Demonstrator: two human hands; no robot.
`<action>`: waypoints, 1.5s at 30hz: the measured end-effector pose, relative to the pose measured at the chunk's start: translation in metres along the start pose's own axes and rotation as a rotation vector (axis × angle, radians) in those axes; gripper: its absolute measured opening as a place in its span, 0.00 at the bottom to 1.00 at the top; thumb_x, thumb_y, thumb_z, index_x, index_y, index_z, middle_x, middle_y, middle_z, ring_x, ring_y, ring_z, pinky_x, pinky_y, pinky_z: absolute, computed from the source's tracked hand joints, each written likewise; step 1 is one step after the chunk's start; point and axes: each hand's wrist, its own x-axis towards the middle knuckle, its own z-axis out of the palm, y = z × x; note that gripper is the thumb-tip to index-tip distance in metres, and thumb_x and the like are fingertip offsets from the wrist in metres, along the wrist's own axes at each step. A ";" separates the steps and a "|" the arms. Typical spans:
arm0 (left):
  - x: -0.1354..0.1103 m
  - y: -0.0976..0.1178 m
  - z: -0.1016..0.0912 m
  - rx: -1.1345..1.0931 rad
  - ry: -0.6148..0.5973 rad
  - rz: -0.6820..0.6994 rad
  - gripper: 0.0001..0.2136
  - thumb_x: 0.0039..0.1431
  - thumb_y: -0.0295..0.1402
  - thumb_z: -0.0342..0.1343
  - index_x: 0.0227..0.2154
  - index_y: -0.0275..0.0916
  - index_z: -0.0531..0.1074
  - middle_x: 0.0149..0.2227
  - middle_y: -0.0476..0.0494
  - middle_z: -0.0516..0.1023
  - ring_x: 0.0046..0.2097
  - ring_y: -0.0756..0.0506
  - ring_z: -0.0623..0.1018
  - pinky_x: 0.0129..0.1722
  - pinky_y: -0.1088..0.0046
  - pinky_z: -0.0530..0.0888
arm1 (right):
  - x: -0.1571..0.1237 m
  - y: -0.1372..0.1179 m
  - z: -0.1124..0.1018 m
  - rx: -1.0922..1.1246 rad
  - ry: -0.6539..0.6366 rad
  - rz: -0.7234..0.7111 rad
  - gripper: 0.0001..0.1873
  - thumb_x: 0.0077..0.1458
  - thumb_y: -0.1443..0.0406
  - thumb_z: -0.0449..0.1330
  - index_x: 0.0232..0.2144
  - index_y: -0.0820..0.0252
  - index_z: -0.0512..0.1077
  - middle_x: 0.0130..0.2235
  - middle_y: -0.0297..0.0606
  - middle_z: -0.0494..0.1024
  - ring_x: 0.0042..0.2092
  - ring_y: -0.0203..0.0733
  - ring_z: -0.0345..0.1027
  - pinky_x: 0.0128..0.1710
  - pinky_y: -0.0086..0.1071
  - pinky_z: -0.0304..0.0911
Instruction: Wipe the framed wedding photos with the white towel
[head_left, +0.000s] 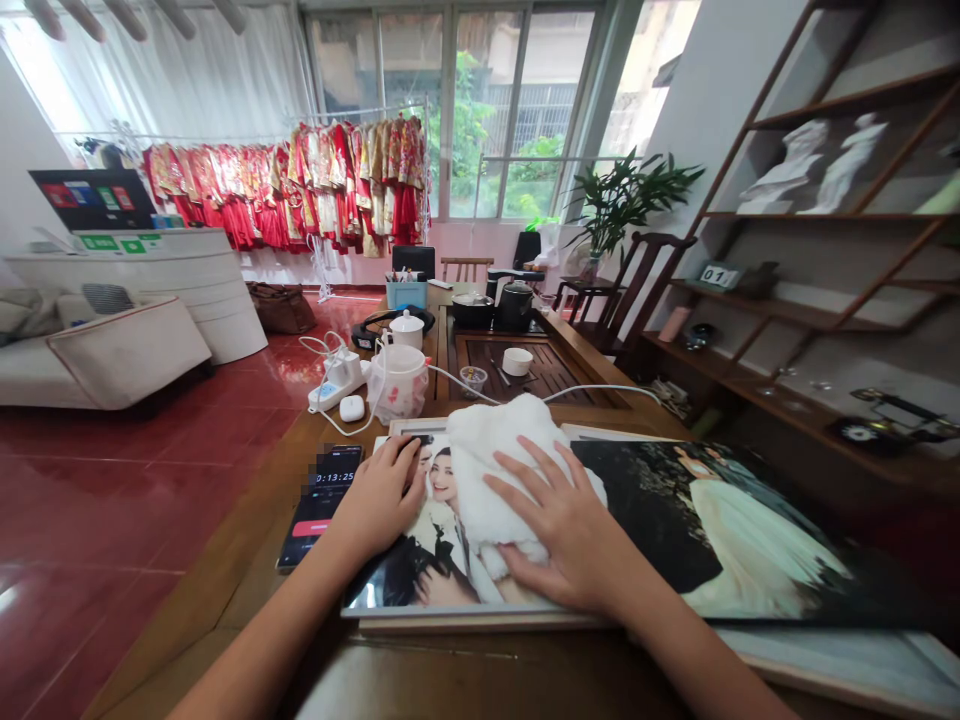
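Observation:
A large framed wedding photo point(675, 520) lies flat on the wooden table point(247, 560) in front of me. My right hand point(562, 530) rests on a white fluffy cloth point(502, 460), fingers spread, pressing it onto the picture's left half. My left hand point(379, 495) lies flat on the photo's left edge with its fingers stretched out, holding nothing. A second frame point(862, 670) shows under the first along the near edge.
A phone point(322, 505) with a running timer lies left of the frame. Behind stand a white teapot point(397, 385), a power strip with cables point(341, 375), kettles point(514, 305) on a tea tray, chairs, a plant and shelves on the right. A sofa sits on the red floor at left.

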 end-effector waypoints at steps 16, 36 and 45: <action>0.001 0.000 -0.001 -0.026 0.016 0.037 0.18 0.67 0.36 0.44 0.57 0.40 0.64 0.60 0.38 0.64 0.60 0.39 0.66 0.59 0.57 0.65 | 0.002 -0.006 -0.007 0.185 -0.084 -0.223 0.47 0.46 0.48 0.60 0.64 0.61 0.56 0.68 0.51 0.47 0.68 0.55 0.41 0.66 0.50 0.38; 0.001 -0.001 0.001 -0.012 0.007 0.014 0.21 0.68 0.39 0.44 0.60 0.39 0.63 0.62 0.38 0.63 0.63 0.38 0.63 0.60 0.57 0.63 | 0.003 0.001 -0.009 0.161 -0.075 -0.090 0.44 0.46 0.48 0.60 0.63 0.56 0.60 0.65 0.47 0.58 0.67 0.59 0.45 0.65 0.57 0.36; 0.000 0.000 0.000 -0.019 0.016 0.017 0.20 0.68 0.38 0.43 0.58 0.38 0.64 0.61 0.37 0.64 0.62 0.38 0.65 0.60 0.57 0.64 | 0.002 -0.012 -0.009 0.294 -0.100 -0.194 0.35 0.53 0.52 0.55 0.62 0.56 0.61 0.63 0.43 0.64 0.64 0.49 0.53 0.66 0.49 0.32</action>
